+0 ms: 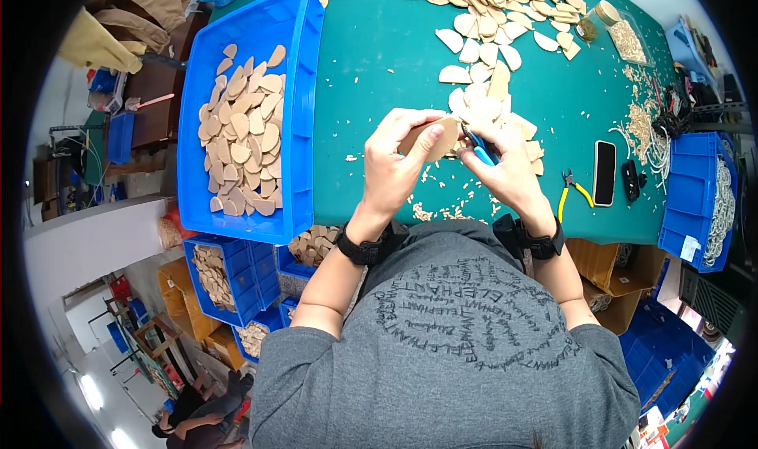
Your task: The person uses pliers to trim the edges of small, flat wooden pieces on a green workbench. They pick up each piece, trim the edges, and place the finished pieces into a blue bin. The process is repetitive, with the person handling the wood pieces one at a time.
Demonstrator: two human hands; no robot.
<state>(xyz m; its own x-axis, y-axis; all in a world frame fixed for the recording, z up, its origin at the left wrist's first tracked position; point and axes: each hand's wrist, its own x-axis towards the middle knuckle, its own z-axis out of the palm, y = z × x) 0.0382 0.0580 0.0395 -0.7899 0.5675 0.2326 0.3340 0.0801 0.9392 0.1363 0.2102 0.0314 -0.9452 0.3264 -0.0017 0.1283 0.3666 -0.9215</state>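
Note:
My left hand (395, 161) is closed on a tan half-round piece (444, 140), thumb across its face. In my right hand (505, 165) are blue-handled cutting pliers (484, 152). Their jaws are at the right edge of the piece; whether they touch it I cannot tell. Just beyond my hands lies a heap of pale half-round pieces (482, 100), partly covered by the hands. Small pale offcuts (454, 211) are scattered on the green tabletop (371, 62) close to me.
A blue bin (304, 125) with many tan half-round pieces stands on the left. To the right lie yellow-handled cutters (574, 193), a phone (604, 173) and a blue crate (691, 196) of pale cords. A lidded jar (597, 21) is at the far right. Another person (207, 413) is at lower left.

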